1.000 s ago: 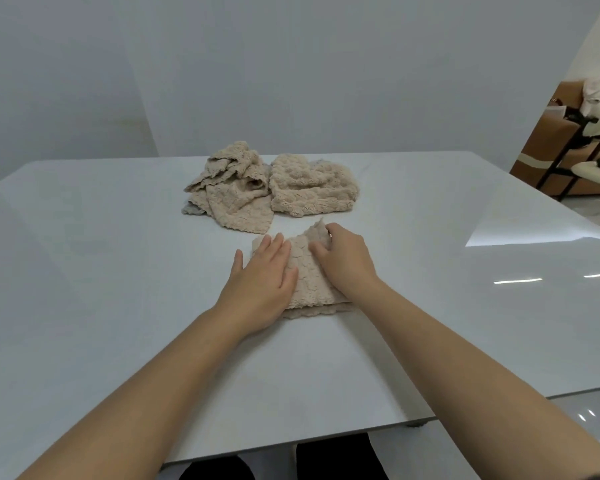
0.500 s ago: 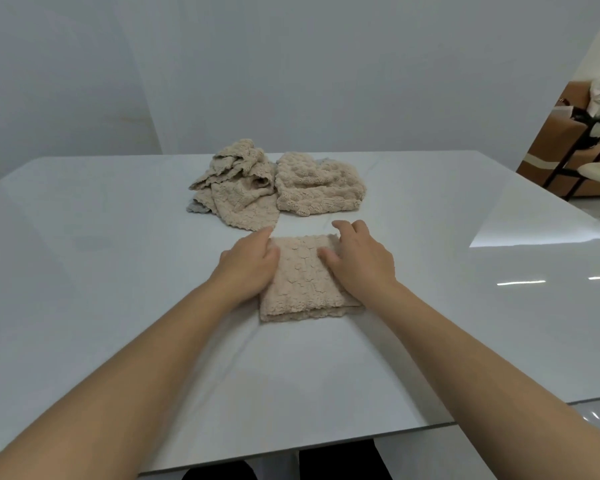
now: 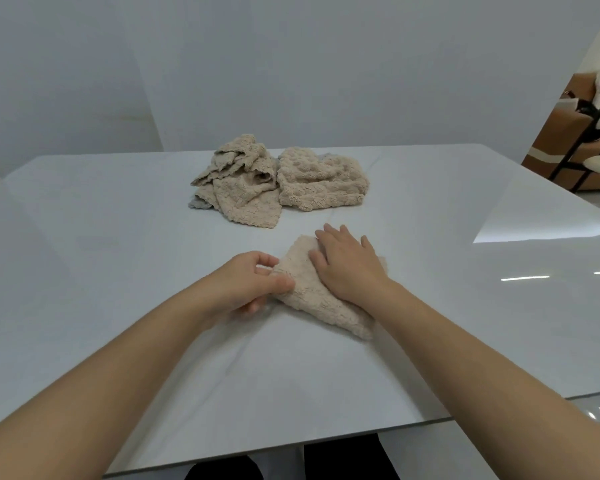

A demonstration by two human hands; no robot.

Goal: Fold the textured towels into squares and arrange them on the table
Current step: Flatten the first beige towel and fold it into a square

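Pinching the left corner of the folded towel (image 3: pixel 324 308) between thumb and curled fingers, my left grip (image 3: pixel 244 285) sits just left of centre frame. My right grip (image 3: pixel 350 268) lies flat on top of the same towel, fingers straight and slightly spread, pressing it onto the counter (image 3: pixel 118 271). The towel is at centre frame, turned diagonally, with one corner pointing to the lower right beside my right wrist. Its surface is blurred, so I cannot tell how many layers it has. Above it, in the upper middle of the frame and apart from it, two more beige towels lie unfolded: a crumpled towel (image 3: pixel 243 188) on the left and a bunched towel (image 3: pixel 321 181) touching it on the right. A grey scrap (image 3: pixel 196 203) peeks out at the crumpled towel's left edge. At the right edge of the frame, beyond the counter, stands a brown box (image 3: pixel 553 135).
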